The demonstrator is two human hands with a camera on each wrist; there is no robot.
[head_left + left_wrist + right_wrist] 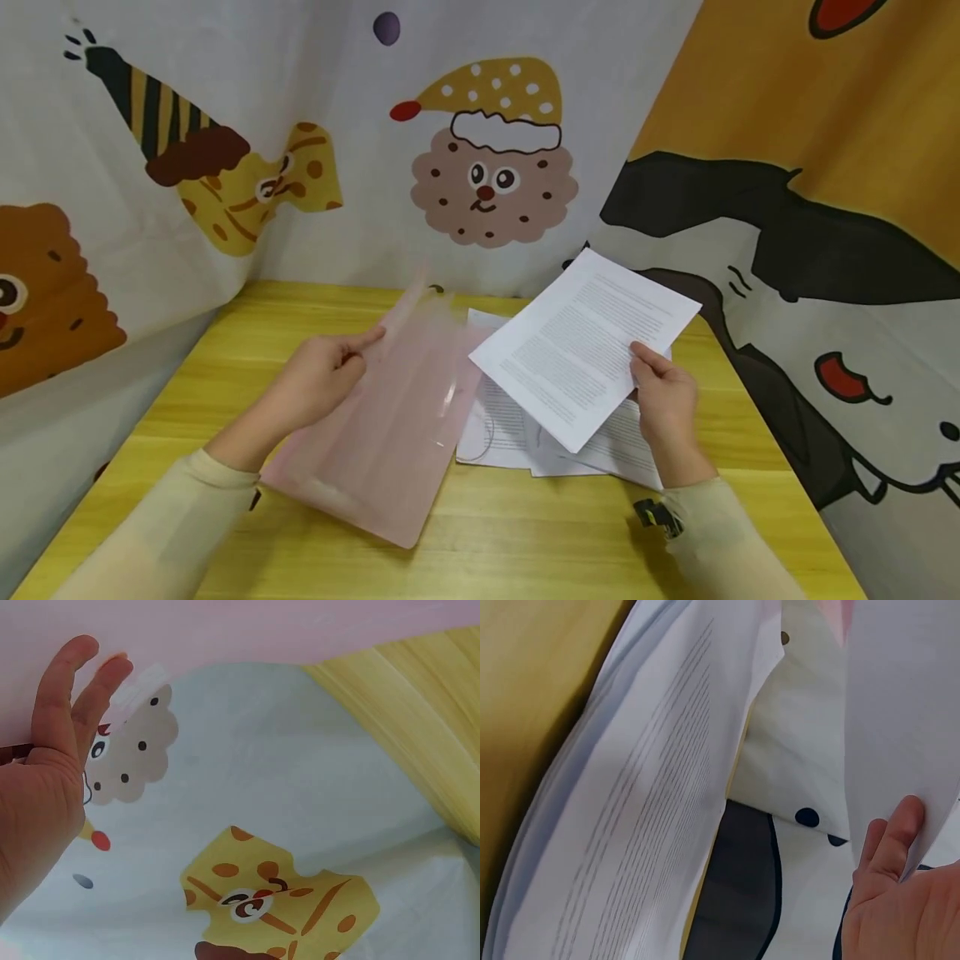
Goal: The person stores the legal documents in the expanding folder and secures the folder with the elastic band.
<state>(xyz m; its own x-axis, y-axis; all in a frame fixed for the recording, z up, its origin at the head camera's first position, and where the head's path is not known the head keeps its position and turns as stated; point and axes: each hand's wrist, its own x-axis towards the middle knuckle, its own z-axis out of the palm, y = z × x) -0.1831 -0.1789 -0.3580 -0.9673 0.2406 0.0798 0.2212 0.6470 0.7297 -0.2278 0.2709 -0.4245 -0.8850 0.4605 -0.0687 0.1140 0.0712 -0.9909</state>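
Observation:
My left hand (315, 379) holds a translucent pink plastic folder (390, 467) by its left side, index finger stretched along it. The folder is tilted above the left half of the table, its upper part standing apart in layers. In the left wrist view, fingers (86, 697) show against the pink plastic (247, 630). On the other side, my right hand (667, 408) pinches a printed white sheet (577, 342) at its right edge, thumb on the printed face. This sheet is raised at a slant over a loose pile of printed papers (506, 421), partly covering them.
The papers (637, 795) lie unevenly stacked on the yellow wood-grain table (525, 533). Behind the table hangs a white curtain (315, 50) with cartoon prints, which also runs down both sides. A dark band (656, 517) sits at the right sleeve cuff.

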